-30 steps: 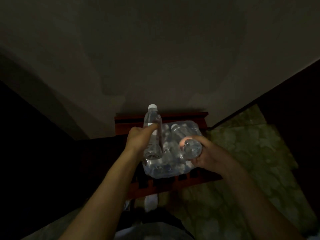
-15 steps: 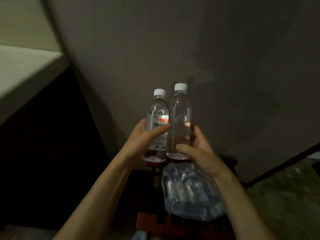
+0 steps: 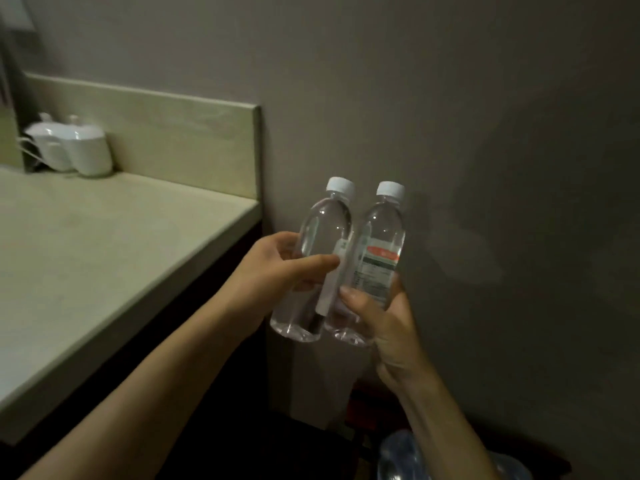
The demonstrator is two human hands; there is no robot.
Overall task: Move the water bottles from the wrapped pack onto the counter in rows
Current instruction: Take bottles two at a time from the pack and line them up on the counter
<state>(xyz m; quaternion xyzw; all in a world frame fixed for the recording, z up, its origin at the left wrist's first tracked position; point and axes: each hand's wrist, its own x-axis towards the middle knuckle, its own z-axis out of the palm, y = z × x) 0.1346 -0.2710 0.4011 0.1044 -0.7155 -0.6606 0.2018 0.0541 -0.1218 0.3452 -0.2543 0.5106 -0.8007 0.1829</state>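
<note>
I hold two clear water bottles with white caps upright and side by side in the air, in front of the grey wall. My left hand [image 3: 280, 268] grips the left bottle [image 3: 323, 230] around its middle. My right hand [image 3: 384, 323] grips the right bottle [image 3: 382, 240], which shows a red and green label. Both bottles hang just right of the pale counter [image 3: 104, 251] and about level with its edge. The wrapped pack [image 3: 398, 455] of bottles lies low at the bottom, partly hidden behind my right forearm.
Two white lidded ceramic pots [image 3: 74, 147] stand at the counter's back left corner against a pale backsplash [image 3: 173, 133]. Under the counter the cabinet front is dark. The pack rests on a reddish wooden stand [image 3: 367, 403].
Both hands lifted a bottle out of the pack and carried them up and leftward. My view swung left, so the counter has come into sight and the pack dropped to the bottom edge.
</note>
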